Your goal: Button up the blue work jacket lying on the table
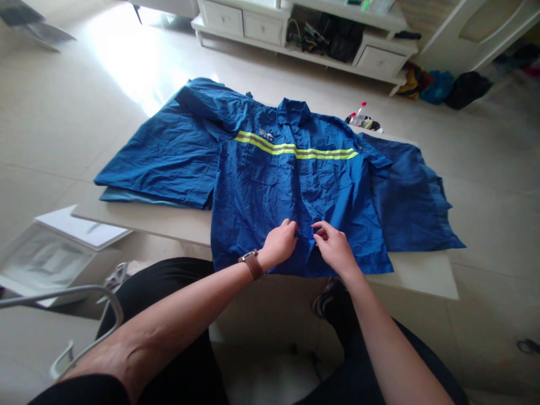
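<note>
A blue work shirt [257, 208] with a yellow-and-grey reflective stripe across its chest lies front up, collar pointing away from me. My left hand [282, 242], a brown-strapped watch above it, is closed on the shirt's front edge near the hem. Across the front opening, my right hand [333, 244] pinches the opposite edge between thumb and forefinger. Between the hands the lower front is parted a little. Whether a button is under my fingertips cannot be made out.
Folded blue garments [164, 152] lie left of the shirt, and darker blue ones [413, 197] to the right. All rest on a low pale board [422, 275]. A white box [50, 253] stands at the left; a white cabinet [261, 28] is at the back.
</note>
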The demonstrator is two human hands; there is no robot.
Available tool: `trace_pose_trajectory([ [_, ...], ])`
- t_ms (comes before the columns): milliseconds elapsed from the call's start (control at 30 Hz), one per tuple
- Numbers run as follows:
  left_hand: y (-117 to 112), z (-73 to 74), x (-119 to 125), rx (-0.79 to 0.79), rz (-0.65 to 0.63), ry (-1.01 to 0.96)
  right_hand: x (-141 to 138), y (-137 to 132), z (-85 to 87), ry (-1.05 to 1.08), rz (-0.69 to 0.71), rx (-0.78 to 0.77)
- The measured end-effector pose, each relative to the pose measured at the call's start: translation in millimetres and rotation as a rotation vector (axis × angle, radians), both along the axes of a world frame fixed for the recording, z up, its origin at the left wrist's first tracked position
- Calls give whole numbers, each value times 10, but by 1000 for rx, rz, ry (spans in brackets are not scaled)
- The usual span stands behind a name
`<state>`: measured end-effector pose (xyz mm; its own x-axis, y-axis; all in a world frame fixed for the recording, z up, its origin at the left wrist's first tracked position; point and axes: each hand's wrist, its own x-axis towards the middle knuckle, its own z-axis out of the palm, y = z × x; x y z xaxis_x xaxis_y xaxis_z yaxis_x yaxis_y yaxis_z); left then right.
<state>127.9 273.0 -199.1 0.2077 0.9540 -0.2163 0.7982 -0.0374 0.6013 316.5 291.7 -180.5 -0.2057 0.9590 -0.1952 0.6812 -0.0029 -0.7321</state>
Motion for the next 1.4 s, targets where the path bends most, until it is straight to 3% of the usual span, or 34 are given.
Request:
trace_pose_trajectory([
  [367, -4, -87, 7, 27, -13, -8, -37, 0, 12, -162, 60, 72],
  [667, -16, -69, -34, 31, -36, -49, -88, -1, 10, -324, 149, 120],
  [1000, -25, -49, -41, 34, -50, -28, -160, -58, 19, -523, 134, 68],
  [1400, -19, -1, -59, 35, -49, -52, -214, -95, 36, -588, 165, 77],
])
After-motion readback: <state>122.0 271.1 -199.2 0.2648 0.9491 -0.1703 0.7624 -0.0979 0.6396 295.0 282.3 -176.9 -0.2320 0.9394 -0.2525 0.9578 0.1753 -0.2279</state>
